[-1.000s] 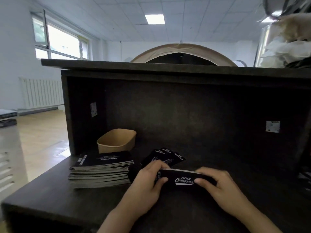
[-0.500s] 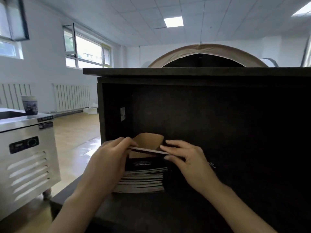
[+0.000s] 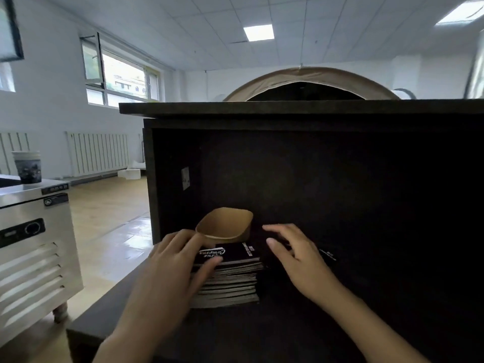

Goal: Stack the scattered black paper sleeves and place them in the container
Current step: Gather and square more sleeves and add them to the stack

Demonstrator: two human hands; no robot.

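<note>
Left hand point(image 3: 178, 268) lies flat on the top black printed paper sleeve point(image 3: 230, 254), fingers spread and pressing, not clamped. Right hand point(image 3: 296, 258) hovers open and empty just beside the tall stack of flattened black paper sleeves point(image 3: 227, 281), near the left edge of the dark wooden counter point(image 3: 110, 313). The tan paper bowl-shaped container point(image 3: 225, 225) stands directly behind. Risk — uneven pressure could skew the stack toward the counter's edge; further loose black sleeves point(image 3: 327, 255) at the right — dim, easily missed.

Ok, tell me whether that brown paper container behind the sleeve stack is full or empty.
Apparently empty: the brown paper container shows bare inner walls, though the stack of black paper sleeves hides its bottom.
</note>
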